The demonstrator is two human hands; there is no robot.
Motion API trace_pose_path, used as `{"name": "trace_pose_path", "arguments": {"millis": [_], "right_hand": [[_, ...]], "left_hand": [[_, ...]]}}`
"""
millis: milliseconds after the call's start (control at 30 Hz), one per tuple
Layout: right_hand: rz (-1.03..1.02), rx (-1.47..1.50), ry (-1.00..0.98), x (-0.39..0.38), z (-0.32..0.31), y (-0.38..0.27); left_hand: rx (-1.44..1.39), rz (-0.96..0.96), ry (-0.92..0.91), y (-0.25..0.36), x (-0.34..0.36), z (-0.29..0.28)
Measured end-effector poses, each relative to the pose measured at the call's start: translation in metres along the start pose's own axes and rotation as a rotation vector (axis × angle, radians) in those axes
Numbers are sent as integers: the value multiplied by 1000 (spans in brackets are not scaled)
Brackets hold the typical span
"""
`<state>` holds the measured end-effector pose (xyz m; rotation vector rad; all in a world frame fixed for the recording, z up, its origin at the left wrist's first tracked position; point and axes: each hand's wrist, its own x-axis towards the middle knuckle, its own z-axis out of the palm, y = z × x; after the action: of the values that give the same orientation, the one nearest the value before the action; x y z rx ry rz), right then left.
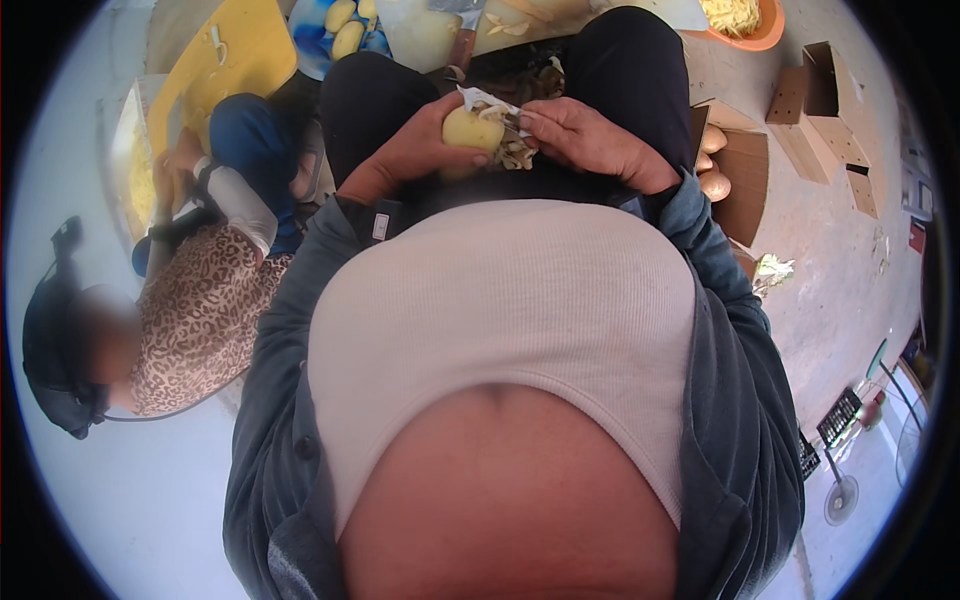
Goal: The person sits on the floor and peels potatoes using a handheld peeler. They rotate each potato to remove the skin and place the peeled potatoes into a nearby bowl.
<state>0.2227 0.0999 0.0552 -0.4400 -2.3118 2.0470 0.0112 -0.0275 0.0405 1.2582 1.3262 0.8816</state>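
Note:
My left hand (420, 145) is closed round a pale yellow, peeled-looking potato (466, 130) above my lap. My right hand (590, 140) grips a small metal peeling tool (508, 114) at the potato's upper right side, with whitish peel around it. Loose peelings (515, 155) show just below the tool, between my dark-trousered knees. How much of the potato's far side is peeled, I cannot tell.
A co-worker (210, 300) sits at my left near a yellow board (190, 75). Ahead are a blue dish (314, 35) of potatoes and an orange bowl (760, 30) of shreds. At right stand a cardboard box (742, 175) of brown potatoes and further cartons (805, 140).

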Motion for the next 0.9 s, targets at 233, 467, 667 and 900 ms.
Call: {"name": "trace_pose_path", "arguments": {"millis": [233,467,667,900], "right_hand": [[-87,-108,69,6,0,7],[-110,-192,148,8,4,16],[-51,-135,42,4,2,10],[-90,109,-73,-2,6,6]], "left_hand": [[12,4,-33,-2,3,1],[33,-31,-31,2,3,3],[99,-26,23,-7,4,5],[-95,-133,183,-16,6,4]]}}
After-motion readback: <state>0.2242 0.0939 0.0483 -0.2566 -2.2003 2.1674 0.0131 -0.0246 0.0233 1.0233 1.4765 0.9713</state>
